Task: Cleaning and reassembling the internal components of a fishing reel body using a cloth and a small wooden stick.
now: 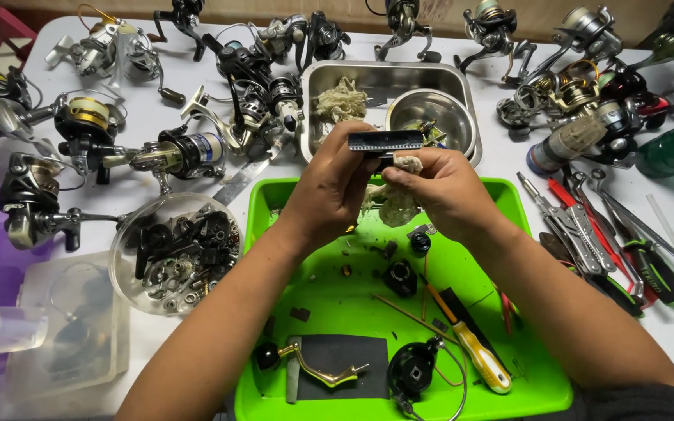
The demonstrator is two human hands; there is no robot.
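A white desk (165,117) is crowded with fishing reels (91,125). Over the green tray (271,390), a dark spool-like part (384,141) is pinched in the left hand (329,191), steadied so it can be wiped; a grimy rag (394,204) is clutched in the right hand (446,191).
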